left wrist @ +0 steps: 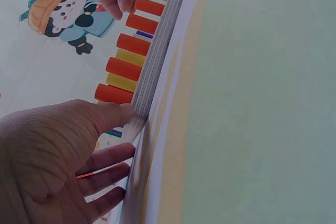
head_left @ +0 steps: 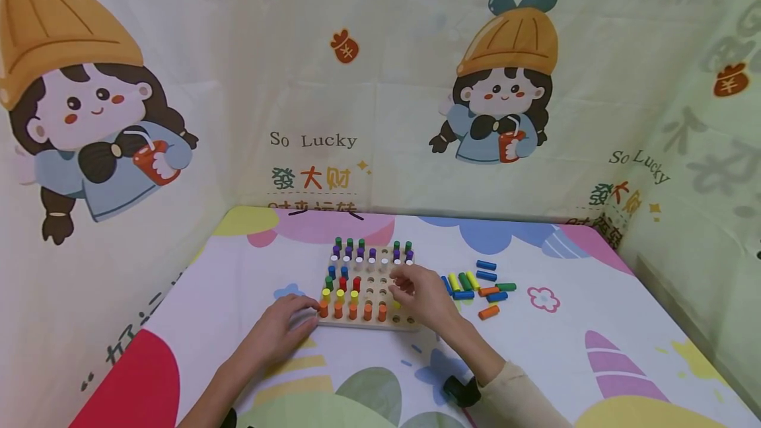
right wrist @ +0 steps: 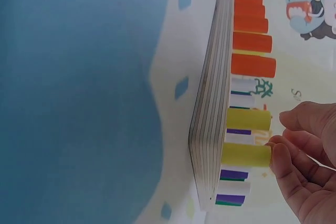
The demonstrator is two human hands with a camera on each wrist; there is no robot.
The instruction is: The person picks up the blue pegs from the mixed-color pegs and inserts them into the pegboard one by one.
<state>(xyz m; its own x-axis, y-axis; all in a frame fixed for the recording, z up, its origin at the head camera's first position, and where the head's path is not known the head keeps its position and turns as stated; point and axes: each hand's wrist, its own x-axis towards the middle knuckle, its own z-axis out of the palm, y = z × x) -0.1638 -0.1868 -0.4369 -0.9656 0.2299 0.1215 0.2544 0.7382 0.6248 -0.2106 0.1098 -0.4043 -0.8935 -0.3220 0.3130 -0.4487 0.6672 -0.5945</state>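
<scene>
A wooden pegboard [head_left: 370, 325] lies on the table, with coloured pegs upright in rows: orange pegs [head_left: 353, 311] in front, yellow pegs [head_left: 340, 296] behind them, then red, green, blue, white and purple. My left hand [head_left: 285, 323] is at the front left corner; its thumb touches the board's edge in the left wrist view, fingers extended. Above the right part of the board is my right hand [head_left: 423, 292], thumb and fingertips apart. In the right wrist view a fingertip is at the top of a yellow peg [right wrist: 247, 155]; whether it touches is unclear.
Loose blue, yellow, green and orange pegs lie right of the board, among them a green peg [head_left: 506, 287] and an orange peg [head_left: 489, 312]. Bare holes [head_left: 370, 292] show in the board's middle. A printed cloth [head_left: 392, 117] hangs behind the patterned table.
</scene>
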